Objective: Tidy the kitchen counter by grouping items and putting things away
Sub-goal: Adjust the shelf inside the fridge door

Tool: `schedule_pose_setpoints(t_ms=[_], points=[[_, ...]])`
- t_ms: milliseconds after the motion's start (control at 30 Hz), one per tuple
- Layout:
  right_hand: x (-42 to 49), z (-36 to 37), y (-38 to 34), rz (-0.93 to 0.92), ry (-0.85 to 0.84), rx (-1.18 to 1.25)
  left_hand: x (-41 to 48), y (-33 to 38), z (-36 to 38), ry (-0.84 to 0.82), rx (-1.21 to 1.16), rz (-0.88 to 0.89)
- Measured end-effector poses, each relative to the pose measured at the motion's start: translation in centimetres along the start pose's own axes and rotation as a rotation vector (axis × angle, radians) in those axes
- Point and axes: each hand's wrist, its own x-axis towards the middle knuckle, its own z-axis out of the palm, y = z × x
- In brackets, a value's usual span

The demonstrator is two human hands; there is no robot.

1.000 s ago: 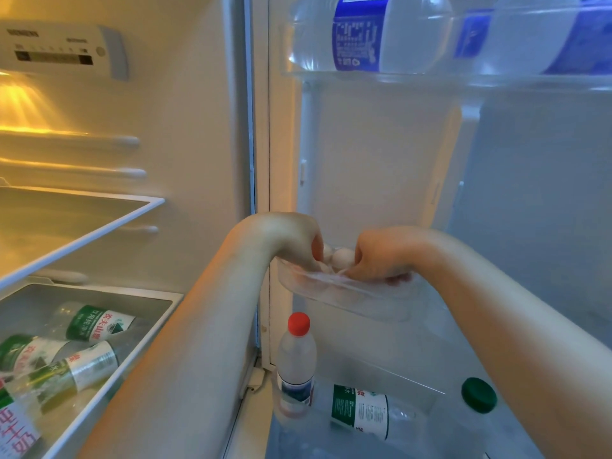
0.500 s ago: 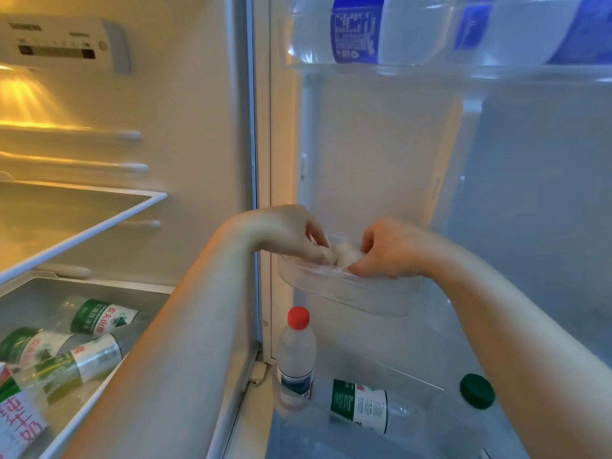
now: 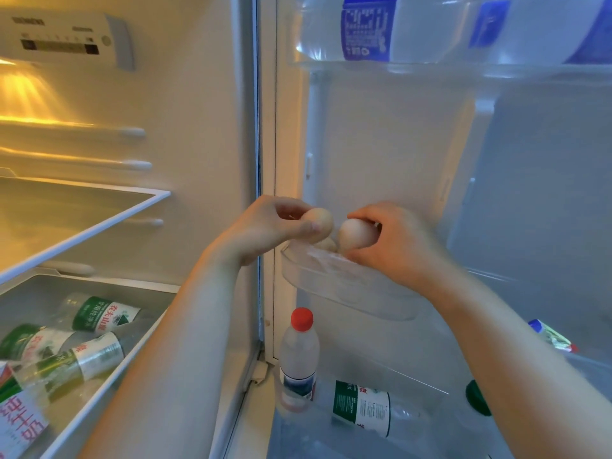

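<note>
Head view: left hand (image 3: 261, 230) tight around left egg (image 3: 320, 220), right hand (image 3: 397, 248) around right egg (image 3: 354, 235), just above clear door tray (image 3: 331, 281).

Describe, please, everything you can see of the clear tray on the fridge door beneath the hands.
The clear tray looks like transparent plastic, shallow, with a rounded corner. It hangs on the inner door wall, above a red-capped bottle. At least one pale egg lies inside. The right hand, gripping a second egg, overlaps its rim; contact is unclear.

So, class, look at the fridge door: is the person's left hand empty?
No, the left hand grips an egg over the clear door tray.
</note>
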Motion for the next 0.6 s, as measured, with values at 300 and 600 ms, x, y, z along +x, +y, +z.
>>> schedule_pose_setpoints(t_ms=[300, 600], points=[[1.6, 0.9, -1.8, 0.034, 0.131, 0.187, -0.2, -0.5, -0.6, 0.321, -0.437, 0.105], [3.0, 5.0, -6.8, -0.083, 0.108, 0.376, -3.6, -1.6, -2.8, 0.658, -0.589, 0.036]])
